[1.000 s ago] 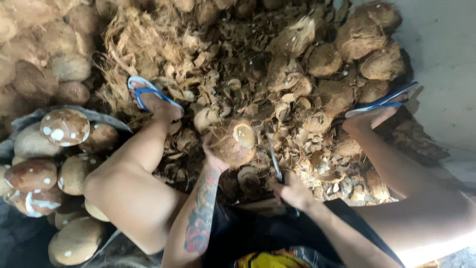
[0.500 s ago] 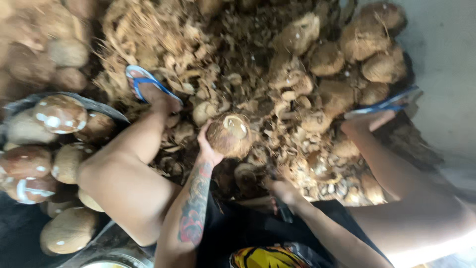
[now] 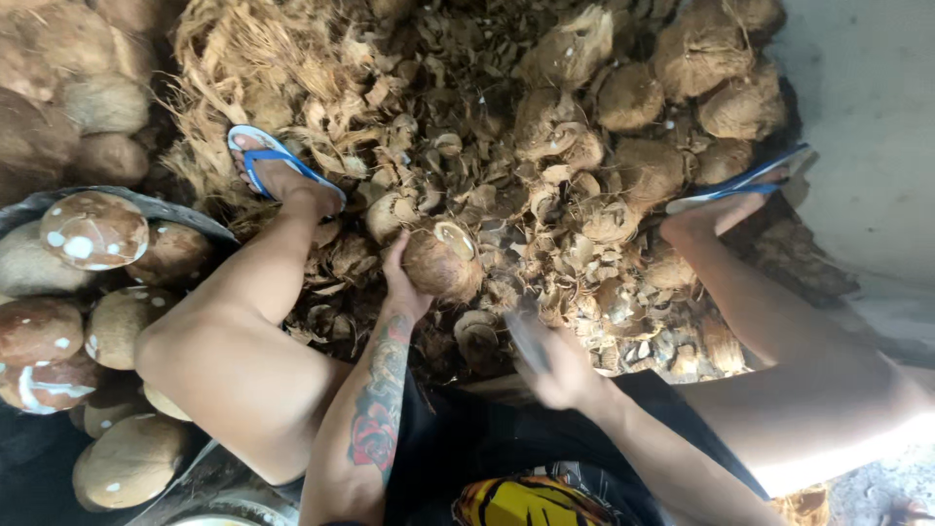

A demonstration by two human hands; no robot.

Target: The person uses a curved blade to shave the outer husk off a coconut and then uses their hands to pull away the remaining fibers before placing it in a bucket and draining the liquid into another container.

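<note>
Left hand (image 3: 401, 282) grips a round brown husked coconut (image 3: 443, 261) from its left side, holding it above the heap of dry brown coconut shell chips and fibre (image 3: 506, 146) between the person's knees. Right hand (image 3: 560, 368) is closed around a blurred grey knife blade (image 3: 527, 338), just below and right of the coconut, not touching it. Peeled brown-and-white coconuts (image 3: 94, 230) lie piled at left, and blue flip-flop sandals (image 3: 278, 164) rest on the husk heap.
</note>
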